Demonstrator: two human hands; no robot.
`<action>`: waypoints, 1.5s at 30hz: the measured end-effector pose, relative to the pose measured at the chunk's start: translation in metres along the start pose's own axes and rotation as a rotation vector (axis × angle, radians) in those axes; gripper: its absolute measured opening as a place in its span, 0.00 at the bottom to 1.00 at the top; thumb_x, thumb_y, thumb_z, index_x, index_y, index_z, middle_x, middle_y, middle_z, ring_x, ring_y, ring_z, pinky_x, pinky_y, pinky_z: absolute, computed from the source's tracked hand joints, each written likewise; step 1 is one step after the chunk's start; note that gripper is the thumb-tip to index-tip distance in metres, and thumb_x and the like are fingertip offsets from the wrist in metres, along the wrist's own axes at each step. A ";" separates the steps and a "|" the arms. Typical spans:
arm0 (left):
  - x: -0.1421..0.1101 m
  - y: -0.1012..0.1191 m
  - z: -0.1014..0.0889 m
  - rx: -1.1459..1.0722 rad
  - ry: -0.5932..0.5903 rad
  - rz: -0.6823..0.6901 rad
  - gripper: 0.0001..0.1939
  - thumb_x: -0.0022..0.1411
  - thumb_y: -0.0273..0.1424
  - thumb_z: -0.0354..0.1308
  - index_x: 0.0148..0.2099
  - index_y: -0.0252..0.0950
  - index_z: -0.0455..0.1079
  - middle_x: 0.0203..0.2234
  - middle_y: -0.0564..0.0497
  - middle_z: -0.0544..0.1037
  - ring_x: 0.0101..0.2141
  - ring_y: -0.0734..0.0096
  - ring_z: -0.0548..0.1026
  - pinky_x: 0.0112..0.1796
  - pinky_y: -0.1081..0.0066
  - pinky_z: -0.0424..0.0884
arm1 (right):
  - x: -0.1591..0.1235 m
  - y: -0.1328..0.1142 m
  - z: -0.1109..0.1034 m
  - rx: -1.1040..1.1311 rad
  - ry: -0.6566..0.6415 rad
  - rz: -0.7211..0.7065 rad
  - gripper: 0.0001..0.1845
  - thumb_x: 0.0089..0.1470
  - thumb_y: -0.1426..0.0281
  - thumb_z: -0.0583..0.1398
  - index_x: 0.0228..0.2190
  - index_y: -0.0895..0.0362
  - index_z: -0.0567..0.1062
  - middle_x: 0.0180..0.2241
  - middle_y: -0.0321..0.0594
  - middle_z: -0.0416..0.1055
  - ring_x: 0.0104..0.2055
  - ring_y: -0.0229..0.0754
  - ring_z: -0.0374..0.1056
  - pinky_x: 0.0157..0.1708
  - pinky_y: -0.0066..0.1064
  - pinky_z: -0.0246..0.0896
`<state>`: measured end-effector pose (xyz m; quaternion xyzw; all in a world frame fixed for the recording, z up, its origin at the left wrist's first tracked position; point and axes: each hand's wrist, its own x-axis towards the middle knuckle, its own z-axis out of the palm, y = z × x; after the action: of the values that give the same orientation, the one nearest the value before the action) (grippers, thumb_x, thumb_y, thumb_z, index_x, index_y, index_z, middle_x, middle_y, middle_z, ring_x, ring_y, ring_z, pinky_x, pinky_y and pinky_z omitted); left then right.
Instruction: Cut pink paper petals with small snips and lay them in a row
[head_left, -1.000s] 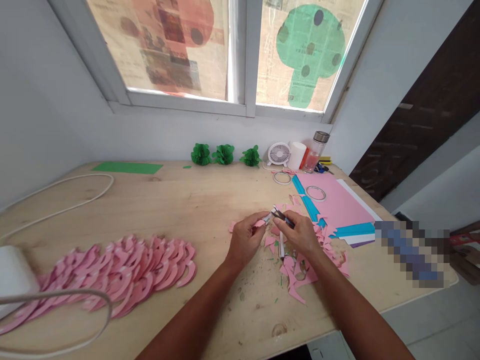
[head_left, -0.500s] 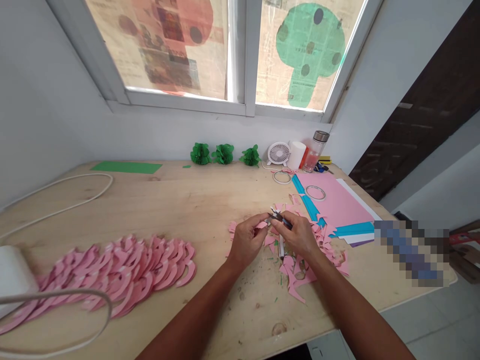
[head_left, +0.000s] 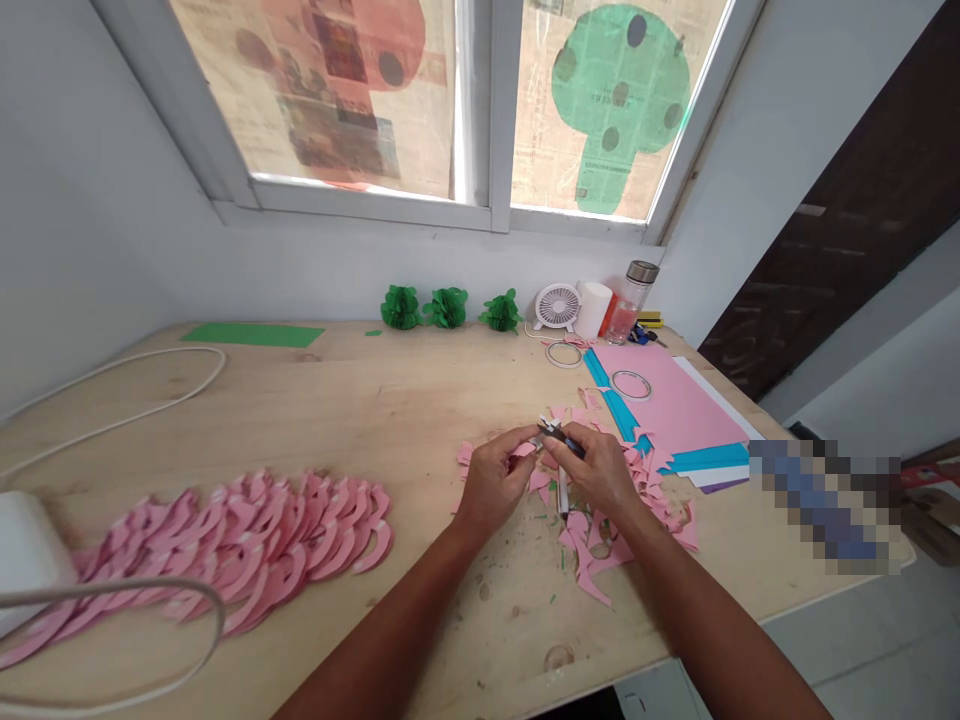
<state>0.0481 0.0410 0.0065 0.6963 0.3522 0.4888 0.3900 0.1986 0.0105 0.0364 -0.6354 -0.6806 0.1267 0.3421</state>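
My left hand [head_left: 495, 478] pinches a small pink paper piece [head_left: 523, 449] between thumb and fingers, above the table. Close beside it, my right hand [head_left: 600, 468] is closed around small dark scissors [head_left: 564, 438]. The scissors point left, with their tips at the paper by my left fingertips. Around and under both hands lie pink paper scraps [head_left: 589, 575]. A thin pen-like stick [head_left: 563, 494] rests among the scraps below the scissors. My fingers partly hide the held paper and the scissors' handles.
Overlapping pink paper curls [head_left: 277, 540] cover the left front, near a white cable [head_left: 214, 600]. Green paper flowers [head_left: 448, 308], a small fan [head_left: 557, 307] and a glass bottle [head_left: 630, 305] line the wall. Pink sheets [head_left: 682, 400] are stacked at right, under a tape ring [head_left: 631, 385].
The scissors' tips have shifted slightly and their blades look closer together. Both hands stay in nearly the same place, and nothing else has visibly moved.
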 end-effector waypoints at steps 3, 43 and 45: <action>0.001 0.000 0.000 -0.017 -0.010 0.005 0.14 0.55 0.27 0.54 0.45 0.36 0.72 0.39 0.47 0.78 0.37 0.66 0.76 0.34 0.72 0.72 | 0.000 0.001 0.001 0.003 0.009 0.001 0.19 0.52 0.56 0.53 0.20 0.57 0.69 0.15 0.32 0.58 0.20 0.34 0.54 0.21 0.25 0.43; 0.001 -0.007 0.003 -0.208 0.029 -0.103 0.14 0.54 0.32 0.57 0.44 0.35 0.73 0.39 0.47 0.78 0.35 0.68 0.75 0.34 0.74 0.71 | 0.000 0.000 0.004 -0.021 0.041 0.033 0.19 0.51 0.56 0.54 0.20 0.57 0.68 0.15 0.31 0.59 0.20 0.33 0.55 0.21 0.24 0.44; 0.001 -0.006 0.004 -0.217 0.014 -0.104 0.14 0.54 0.32 0.57 0.44 0.34 0.73 0.39 0.46 0.78 0.35 0.68 0.75 0.34 0.73 0.71 | -0.001 0.000 0.004 -0.011 0.034 0.028 0.18 0.51 0.55 0.54 0.22 0.57 0.69 0.16 0.31 0.60 0.20 0.33 0.55 0.21 0.24 0.44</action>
<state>0.0513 0.0438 0.0011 0.6275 0.3353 0.5080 0.4855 0.1962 0.0107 0.0334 -0.6489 -0.6662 0.1169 0.3484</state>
